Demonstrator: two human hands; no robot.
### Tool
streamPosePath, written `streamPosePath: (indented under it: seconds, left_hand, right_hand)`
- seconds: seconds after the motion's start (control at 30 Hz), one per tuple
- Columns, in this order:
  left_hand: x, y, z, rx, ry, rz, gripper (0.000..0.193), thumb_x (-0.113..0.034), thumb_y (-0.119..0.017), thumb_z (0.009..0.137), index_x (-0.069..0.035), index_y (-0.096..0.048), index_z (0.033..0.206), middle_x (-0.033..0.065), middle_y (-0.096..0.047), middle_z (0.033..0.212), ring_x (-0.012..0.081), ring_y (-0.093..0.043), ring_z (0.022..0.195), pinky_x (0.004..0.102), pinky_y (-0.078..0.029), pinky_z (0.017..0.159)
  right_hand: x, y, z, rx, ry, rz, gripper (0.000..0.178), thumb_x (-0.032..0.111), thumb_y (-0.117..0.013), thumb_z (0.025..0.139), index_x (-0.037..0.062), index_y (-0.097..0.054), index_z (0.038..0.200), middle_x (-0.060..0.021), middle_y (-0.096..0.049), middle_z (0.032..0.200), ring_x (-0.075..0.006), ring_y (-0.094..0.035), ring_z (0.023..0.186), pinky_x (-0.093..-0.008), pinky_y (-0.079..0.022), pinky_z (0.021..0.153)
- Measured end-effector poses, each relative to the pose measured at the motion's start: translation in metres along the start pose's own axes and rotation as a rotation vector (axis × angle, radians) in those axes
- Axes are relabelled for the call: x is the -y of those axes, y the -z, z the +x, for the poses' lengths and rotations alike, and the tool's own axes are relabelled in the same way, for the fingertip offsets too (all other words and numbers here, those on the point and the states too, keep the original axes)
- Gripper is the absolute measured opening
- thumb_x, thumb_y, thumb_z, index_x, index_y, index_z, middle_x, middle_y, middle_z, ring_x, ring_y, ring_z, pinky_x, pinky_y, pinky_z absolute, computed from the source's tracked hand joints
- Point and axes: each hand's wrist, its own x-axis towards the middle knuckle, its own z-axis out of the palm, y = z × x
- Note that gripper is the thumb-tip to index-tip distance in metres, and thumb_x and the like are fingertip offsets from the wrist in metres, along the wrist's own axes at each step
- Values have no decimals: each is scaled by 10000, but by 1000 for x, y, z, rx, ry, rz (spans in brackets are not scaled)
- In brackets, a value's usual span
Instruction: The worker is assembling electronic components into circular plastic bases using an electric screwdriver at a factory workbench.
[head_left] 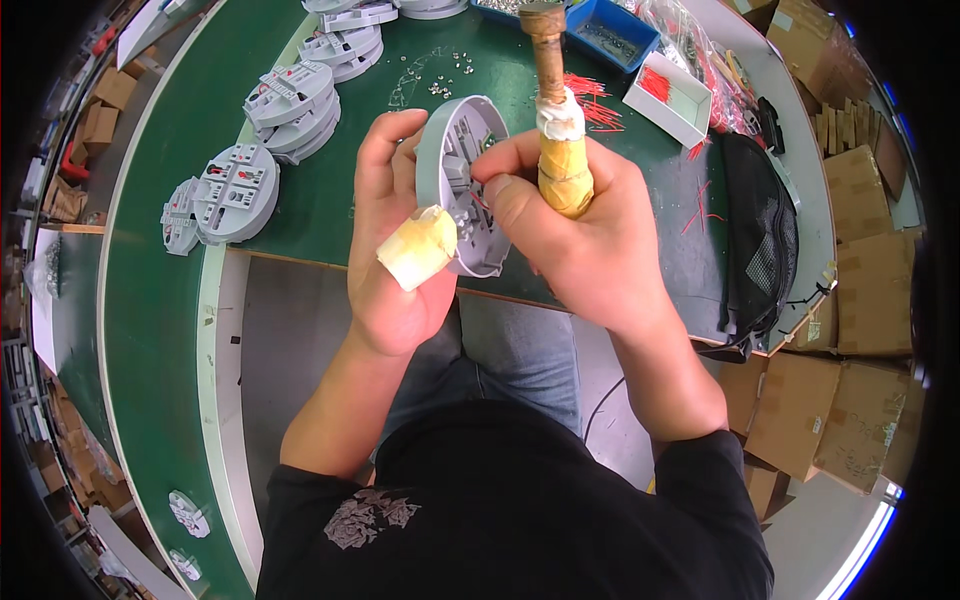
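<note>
My left hand grips a round grey plastic housing by its rim, tilted on edge with its open inside facing right. A yellowish-white wrap appears to cover the left thumb. My right hand reaches to the inside of the housing with thumb and index finger pinched; what is between the fingertips is too small to make out. Across the right hand stands a tool with a rusty brown metal shaft and a yellow-wrapped lower part; whether the hand holds it I cannot tell.
Stacked similar grey housings line the left of the green bench. Small metal parts lie scattered ahead. A blue bin, a white box of red wires and a black mesh bag are on the right. Cardboard boxes stand beyond.
</note>
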Motion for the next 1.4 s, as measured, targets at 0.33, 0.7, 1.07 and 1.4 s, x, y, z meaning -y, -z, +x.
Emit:
streamPosePath:
  seconds: [0.33,0.7,1.07,1.4]
  left_hand:
    - [1,9,2,103,17,-32,749,-265,-630,869,0,-308,1491,151,-452,1415,249,-479,1304,384,-384,1098]
    - [2,8,-7,93,-27,-132,697,-210,-626,911,14,-331,1501,136,-453,1431,219,-477,1301,370,-378,1097]
    - [5,16,-19,76,155,-258,532,-72,-549,951,3,-431,1464,119,-513,1402,206,-502,1286,339,-433,1048]
    - [-59,85,-84,-247,54,-168,424,65,-473,914,14,-607,1313,102,-626,1222,181,-589,1134,306,-453,985]
  right_hand:
    - [-5,-8,2,-120,141,-113,100,10,-723,880,-23,-671,959,-21,-684,869,-76,-628,810,-240,-511,698]
    - [-28,-12,-6,-139,489,-367,154,60,-767,883,1,-687,1000,-18,-714,935,-87,-646,841,-249,-526,744]
    - [-20,2,5,79,-64,86,183,52,-748,887,-1,-652,1033,-26,-664,828,-69,-577,634,-205,-466,554]
    - [-29,17,-11,58,-4,59,187,170,-644,967,20,-574,1054,-30,-557,788,-56,-439,503,-209,-351,434]
